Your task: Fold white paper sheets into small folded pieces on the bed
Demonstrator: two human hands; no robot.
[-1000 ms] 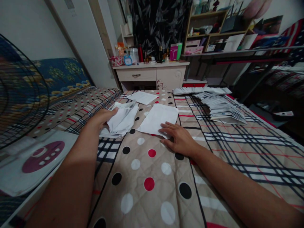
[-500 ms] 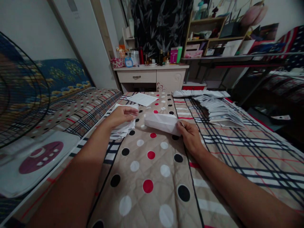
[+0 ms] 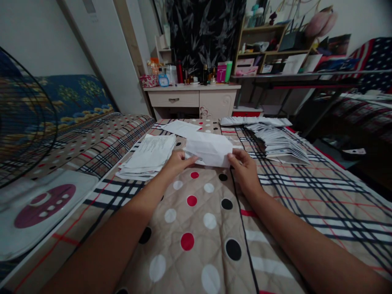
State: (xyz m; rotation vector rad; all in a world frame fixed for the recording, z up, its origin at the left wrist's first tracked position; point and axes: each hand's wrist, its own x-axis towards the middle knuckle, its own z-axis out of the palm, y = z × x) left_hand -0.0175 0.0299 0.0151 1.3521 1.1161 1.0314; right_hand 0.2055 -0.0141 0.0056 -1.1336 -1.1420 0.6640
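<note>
A white sheet of paper [image 3: 210,150] is lifted a little off the patterned quilt [image 3: 199,228], bent along its length. My left hand [image 3: 177,161] pinches its near left edge. My right hand [image 3: 243,165] grips its near right edge. Just left of my left hand lies a stack of printed sheets [image 3: 148,155]. Another single white sheet [image 3: 181,128] lies flat farther back.
A fanned row of folded papers [image 3: 280,143] runs along the right of the bed, with more [image 3: 251,121] at the far edge. A fan with its white base [image 3: 39,204] stands at the left. A dresser [image 3: 192,98] with bottles and shelves stand behind.
My left hand let go of the stack at the left and moved right onto the sheet. My right hand picked the flat sheet up; both hands now hold it.
</note>
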